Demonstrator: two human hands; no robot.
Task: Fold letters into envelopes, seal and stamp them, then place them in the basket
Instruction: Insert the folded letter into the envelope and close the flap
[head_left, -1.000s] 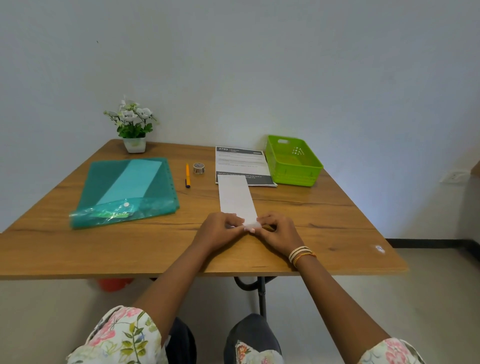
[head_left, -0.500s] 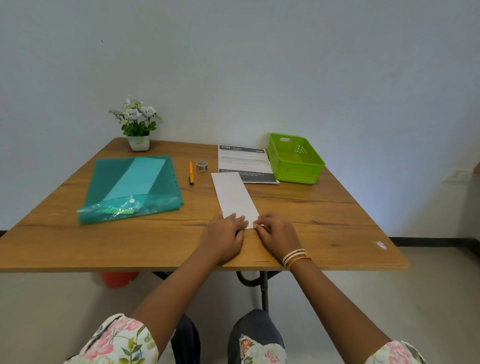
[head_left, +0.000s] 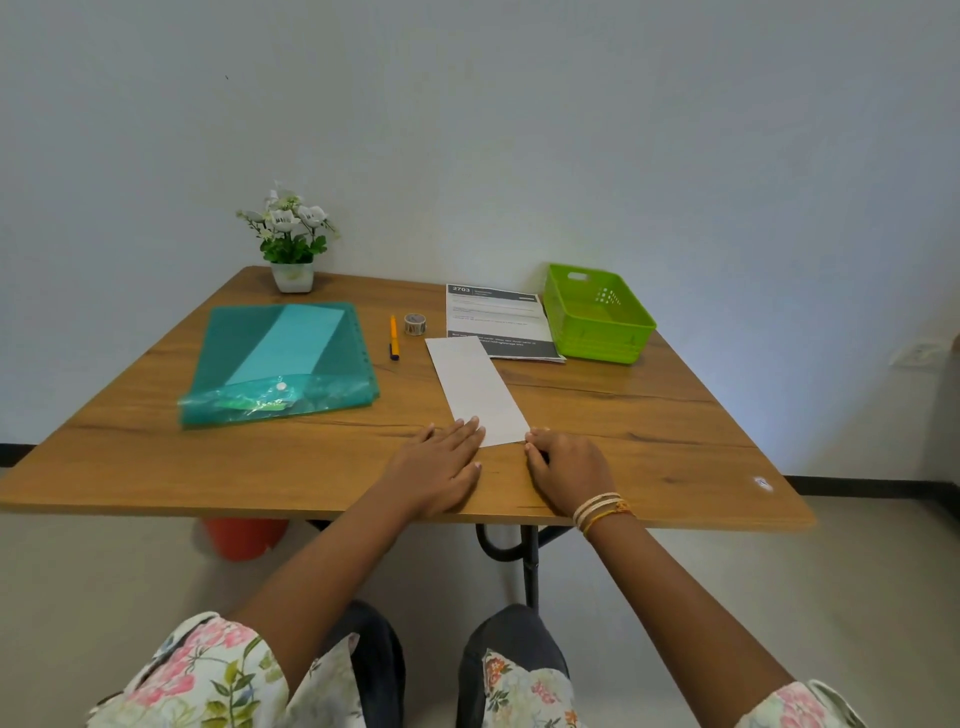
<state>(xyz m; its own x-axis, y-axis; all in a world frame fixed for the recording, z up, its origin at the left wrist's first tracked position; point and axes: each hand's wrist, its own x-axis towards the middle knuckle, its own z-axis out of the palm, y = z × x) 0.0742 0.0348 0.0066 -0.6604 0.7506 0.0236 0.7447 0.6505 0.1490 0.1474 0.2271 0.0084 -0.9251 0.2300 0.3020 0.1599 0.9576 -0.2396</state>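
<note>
Head view: left hand (head_left: 435, 469) flat, spread over folded letter's (head_left: 475, 392) near corner (hidden); right hand (head_left: 567, 466) loosely curled beside.

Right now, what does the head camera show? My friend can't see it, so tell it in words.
A person's left hand and right hand press flat on the near end of a long white folded paper on a wooden table. Farther back sit a teal folder, a pen, a printed sheet and an empty green basket.
</note>
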